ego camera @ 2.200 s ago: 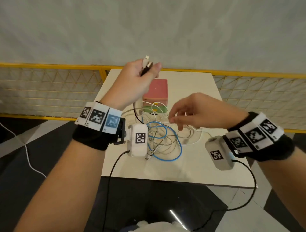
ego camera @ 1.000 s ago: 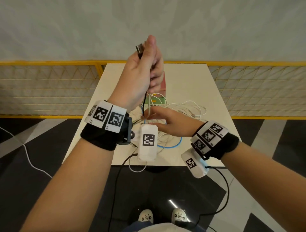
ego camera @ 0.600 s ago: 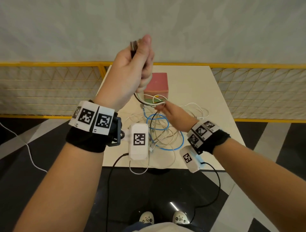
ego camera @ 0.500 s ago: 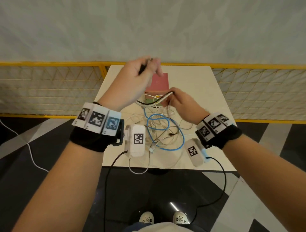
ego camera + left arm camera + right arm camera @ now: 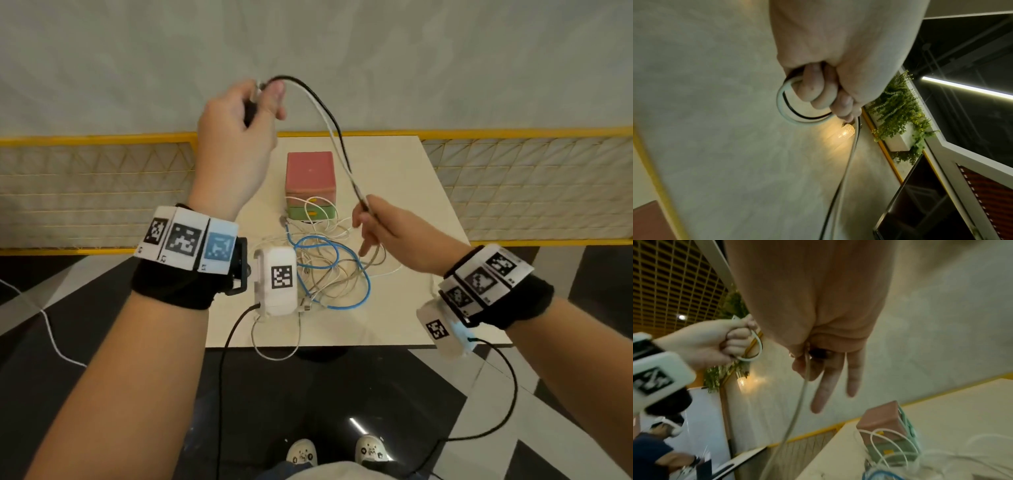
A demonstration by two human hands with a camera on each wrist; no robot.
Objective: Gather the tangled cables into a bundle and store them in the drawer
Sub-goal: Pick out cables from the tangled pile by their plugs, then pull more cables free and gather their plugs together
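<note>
Since half a second earlier the right hand had swung out, pinching the black and white cables looped in the clenched left hand; winding was underway, calling for another wrap, tangle before the drawer.

Right hand pinching a pale cable

The right hand pinches a cable hanging down, two fingers extended; the left hand grips a white loop beyond.
</note>
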